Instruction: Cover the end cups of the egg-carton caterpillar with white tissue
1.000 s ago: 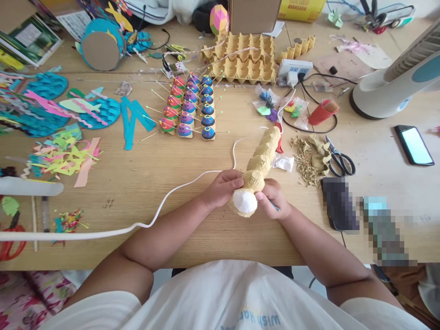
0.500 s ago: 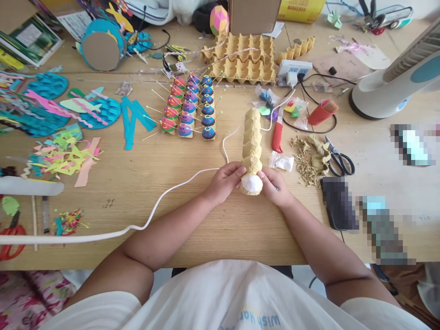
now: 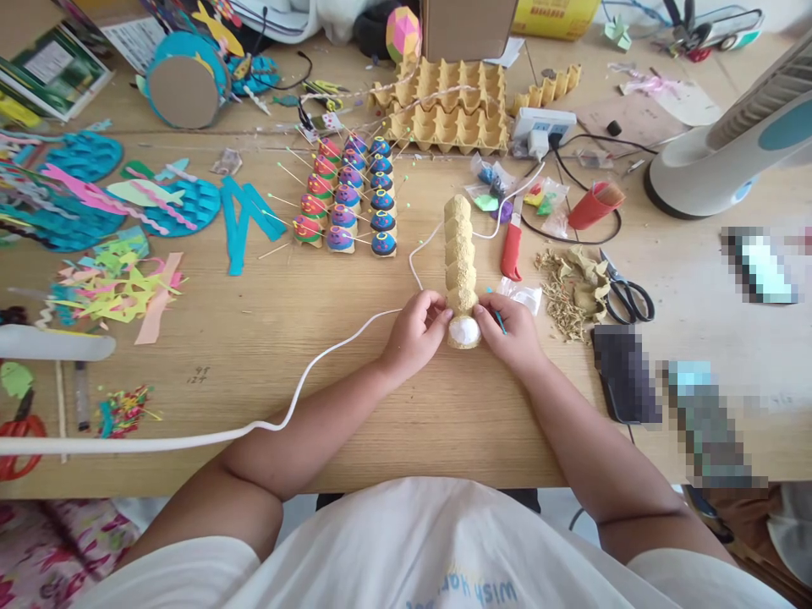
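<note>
A bumpy yellow carton strip (image 3: 460,254) is pinched near its white-filled end (image 3: 464,331) between the thumb and fingers of the left hand (image 3: 415,334) on one side and those of the right hand (image 3: 515,334) on the other, each grip closed on an edge. A slim blue item (image 3: 500,321) is also held at the right hand's fingers. The strip is pointed away from the body, over the middle of the tabletop (image 3: 355,423). Just beyond the right hand, a clear plastic bag (image 3: 528,296) and a red-handled knife (image 3: 511,252) are seen, with yellowish scraps (image 3: 564,296) and black-handled scissors (image 3: 629,298) laid farther right. A white cord (image 3: 342,345) is stretched across the left side. Farther back, painted carton figures (image 3: 342,216) are lined up in three rows, ahead of uncut-looking egg trays (image 3: 444,118).
</note>
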Demonstrator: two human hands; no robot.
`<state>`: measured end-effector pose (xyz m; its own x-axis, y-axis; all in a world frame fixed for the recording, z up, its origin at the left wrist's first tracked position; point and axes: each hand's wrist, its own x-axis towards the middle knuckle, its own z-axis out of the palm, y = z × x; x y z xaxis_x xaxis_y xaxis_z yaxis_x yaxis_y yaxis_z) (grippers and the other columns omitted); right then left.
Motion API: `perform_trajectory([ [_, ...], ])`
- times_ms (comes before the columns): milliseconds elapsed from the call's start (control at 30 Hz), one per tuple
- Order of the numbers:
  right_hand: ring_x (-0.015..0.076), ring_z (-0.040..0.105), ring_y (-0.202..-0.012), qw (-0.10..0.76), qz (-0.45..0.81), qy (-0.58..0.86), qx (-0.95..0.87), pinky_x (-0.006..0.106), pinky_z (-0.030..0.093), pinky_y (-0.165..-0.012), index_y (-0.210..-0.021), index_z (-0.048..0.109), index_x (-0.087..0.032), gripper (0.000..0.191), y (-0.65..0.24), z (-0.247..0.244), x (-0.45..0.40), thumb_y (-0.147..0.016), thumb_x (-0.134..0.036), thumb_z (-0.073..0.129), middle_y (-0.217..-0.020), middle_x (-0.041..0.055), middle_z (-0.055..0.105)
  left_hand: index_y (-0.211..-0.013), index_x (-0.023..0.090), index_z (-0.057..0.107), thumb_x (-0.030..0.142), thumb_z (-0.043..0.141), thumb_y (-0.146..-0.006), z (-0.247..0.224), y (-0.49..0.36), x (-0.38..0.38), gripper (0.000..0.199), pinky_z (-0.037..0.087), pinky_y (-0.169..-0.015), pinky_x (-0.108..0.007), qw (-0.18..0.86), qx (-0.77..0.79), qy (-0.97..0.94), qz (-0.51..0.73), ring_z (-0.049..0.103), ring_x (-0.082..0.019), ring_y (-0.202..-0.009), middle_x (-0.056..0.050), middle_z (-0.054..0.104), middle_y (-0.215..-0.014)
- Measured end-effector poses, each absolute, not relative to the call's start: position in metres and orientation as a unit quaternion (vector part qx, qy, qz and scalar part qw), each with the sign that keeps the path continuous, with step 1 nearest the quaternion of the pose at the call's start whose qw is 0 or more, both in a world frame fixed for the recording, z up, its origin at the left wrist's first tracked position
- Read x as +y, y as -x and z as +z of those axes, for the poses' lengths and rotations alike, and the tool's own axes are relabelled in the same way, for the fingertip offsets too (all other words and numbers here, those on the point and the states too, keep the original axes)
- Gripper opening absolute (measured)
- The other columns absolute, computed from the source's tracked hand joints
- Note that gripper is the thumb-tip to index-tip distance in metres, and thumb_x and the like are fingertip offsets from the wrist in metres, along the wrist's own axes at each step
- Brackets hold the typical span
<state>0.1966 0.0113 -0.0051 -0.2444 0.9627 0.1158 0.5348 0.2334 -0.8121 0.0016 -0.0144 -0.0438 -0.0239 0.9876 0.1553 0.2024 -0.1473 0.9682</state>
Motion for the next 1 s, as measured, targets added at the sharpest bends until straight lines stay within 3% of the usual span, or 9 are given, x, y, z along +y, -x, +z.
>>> perform_trajectory([
  [100,0.0161,0.052,-0.063,0.270,0.309,0.540,-0.735,0.032,0.036,-0.063,-0.079,0.066,-0.021,0.024,-0.197,-0.005,0.012,-0.096,-0.036,0.058,-0.065,0.0000,0.059,-0.112,0.022,0.063,0.026,0.069,-0.096,-0.046,0.000,-0.016,0.017,0.054,-0.086,-0.033,0.333,0.529,-0.597,0.504,0.064,-0.018,-0.093,-0.007,0.069,-0.109],
  [300,0.0181,0.057,-0.062,0.194,0.272,0.571,-0.750,0.033,0.036,-0.063,-0.082,0.069,-0.022,0.022,-0.196,-0.003,0.012,-0.096,-0.035,0.060,-0.068,0.0026,0.068,-0.122,0.022,0.062,0.020,0.061,-0.099,-0.049,-0.001,-0.015,0.023,0.055,-0.090,-0.032,0.365,0.524,-0.576,0.510,0.068,-0.019,-0.103,-0.010,0.070,-0.115],
  [500,0.0192,0.055,-0.062,0.297,0.177,0.571,-0.745,0.035,0.035,-0.062,-0.078,0.064,-0.023,0.026,-0.197,0.001,0.006,-0.100,-0.037,0.059,-0.067,0.0040,0.067,-0.121,0.023,0.063,0.021,0.064,-0.097,-0.048,-0.003,-0.012,0.023,0.054,-0.092,-0.032,0.392,0.513,-0.536,0.544,0.067,-0.018,-0.100,-0.007,0.070,-0.110],
  [767,0.0207,0.061,-0.070,0.402,0.161,0.561,-0.706,0.037,0.044,-0.070,-0.096,0.070,-0.024,0.014,-0.206,0.017,0.017,-0.100,-0.034,0.060,-0.080,0.0041,0.072,-0.118,0.024,0.065,0.020,0.069,-0.093,-0.048,-0.005,-0.011,0.025,0.050,-0.081,-0.027,0.425,0.505,-0.512,0.550,0.062,-0.014,-0.088,-0.004,0.068,-0.106],
  [1000,0.0279,0.067,-0.091,0.268,0.071,0.589,-0.759,0.044,0.052,-0.087,-0.100,0.072,-0.023,0.012,-0.228,0.037,0.093,-0.092,-0.027,0.065,-0.098,0.0095,0.078,-0.116,0.023,0.064,0.018,0.067,-0.091,-0.048,-0.005,-0.009,0.025,0.050,-0.081,-0.027,0.450,0.505,-0.486,0.554,0.061,-0.013,-0.085,-0.003,0.068,-0.103],
])
